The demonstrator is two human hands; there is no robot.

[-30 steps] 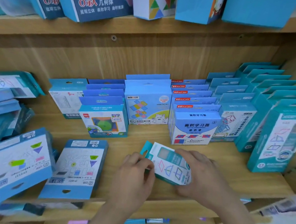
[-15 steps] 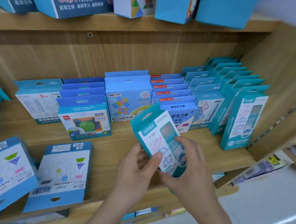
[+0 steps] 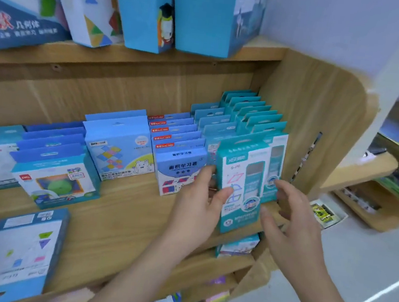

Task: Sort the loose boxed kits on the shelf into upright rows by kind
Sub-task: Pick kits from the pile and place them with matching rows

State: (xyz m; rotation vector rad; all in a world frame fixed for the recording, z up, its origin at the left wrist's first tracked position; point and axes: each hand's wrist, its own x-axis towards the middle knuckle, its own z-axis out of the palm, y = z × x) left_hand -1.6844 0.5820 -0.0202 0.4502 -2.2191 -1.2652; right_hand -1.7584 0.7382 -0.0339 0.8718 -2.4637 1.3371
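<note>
At the front of the far-right row, the teal cardboard kit box with a clear window [image 3: 242, 180] stands upright, long axis vertical, at the front lip of the wooden shelf board [image 3: 125, 216]. I cannot tell if its base rests there. The left hand [image 3: 197, 212] pinches its left edge, thumb on the printed face. The right hand [image 3: 291, 224] hovers just beside its lower right corner, fingers spread, holding nothing. Matching teal boxes [image 3: 254, 112] stand behind; a blue area-learning box [image 3: 179, 171] is just left, the wooden side panel [image 3: 308, 113] near right. I judge the only room is straight back.
</note>
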